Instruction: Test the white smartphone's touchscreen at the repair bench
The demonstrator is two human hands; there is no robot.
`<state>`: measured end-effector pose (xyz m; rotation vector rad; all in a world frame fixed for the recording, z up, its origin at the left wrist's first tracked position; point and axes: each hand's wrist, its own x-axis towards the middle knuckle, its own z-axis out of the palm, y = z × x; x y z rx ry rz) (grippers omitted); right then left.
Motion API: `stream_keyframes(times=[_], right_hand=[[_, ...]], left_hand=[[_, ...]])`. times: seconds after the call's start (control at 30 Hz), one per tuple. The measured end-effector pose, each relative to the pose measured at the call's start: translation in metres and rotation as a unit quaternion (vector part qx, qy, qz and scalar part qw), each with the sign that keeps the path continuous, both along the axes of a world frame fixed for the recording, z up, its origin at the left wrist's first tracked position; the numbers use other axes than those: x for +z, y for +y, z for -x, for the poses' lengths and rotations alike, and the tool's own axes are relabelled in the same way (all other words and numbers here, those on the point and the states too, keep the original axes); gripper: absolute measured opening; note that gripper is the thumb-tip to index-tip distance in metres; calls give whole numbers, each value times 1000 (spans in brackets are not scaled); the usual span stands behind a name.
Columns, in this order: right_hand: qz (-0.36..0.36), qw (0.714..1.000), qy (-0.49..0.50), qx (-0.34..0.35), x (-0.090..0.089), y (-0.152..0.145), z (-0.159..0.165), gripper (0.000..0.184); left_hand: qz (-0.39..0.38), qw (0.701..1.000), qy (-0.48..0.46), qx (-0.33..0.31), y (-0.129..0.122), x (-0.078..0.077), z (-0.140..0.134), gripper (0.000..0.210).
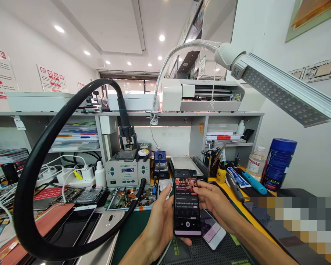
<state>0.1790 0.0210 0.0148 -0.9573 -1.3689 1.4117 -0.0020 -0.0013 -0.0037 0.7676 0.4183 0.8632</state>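
A black smartphone (187,202) is held upright in front of me, its screen lit with a red food banner at the top and a pause button near the bottom. My left hand (161,217) is closed around its left side, with fingertips showing below the lower edge. At the upper right edge, my right hand (213,200) grips the phone, one fingertip over the screen; its other fingers are partly hidden. Behind and below, a white phone (213,231) lies tilted on the dark perforated mat (204,255).
A thick black hose (24,165) loops across the left from a grey rework station (127,171). Loose parts fill a tray (113,204); several phones lie left of it. Right are a cup of tools (213,162), bottles and a blue can (280,163). An LED lamp (287,92) hangs overhead.
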Motion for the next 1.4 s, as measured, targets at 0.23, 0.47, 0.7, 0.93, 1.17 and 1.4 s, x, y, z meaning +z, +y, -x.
stream_keyframes(times=[0.23, 0.47, 0.7, 0.93, 1.17, 1.4], right_hand=[[9, 999, 27, 18, 0, -2, -2, 35], [56, 994, 36, 83, 0, -6, -2, 44], [62, 989, 44, 125, 1, -13, 6, 54], [12, 996, 9, 91, -9, -16, 17, 72], [-10, 998, -15, 64, -11, -11, 15, 49], [-37, 999, -14, 36, -33, -14, 37, 61]], left_hand=[[3, 1000, -4, -1, 1, 2, -1, 75], [3, 1000, -12, 16, 3, 2, 3, 71], [16, 999, -38, 21, 5, 0, 6, 73], [22, 998, -52, 24, 4, 0, 6, 72], [22, 997, -73, 21, 5, -1, 6, 71], [3, 998, -49, 47, 3, -3, 4, 67]])
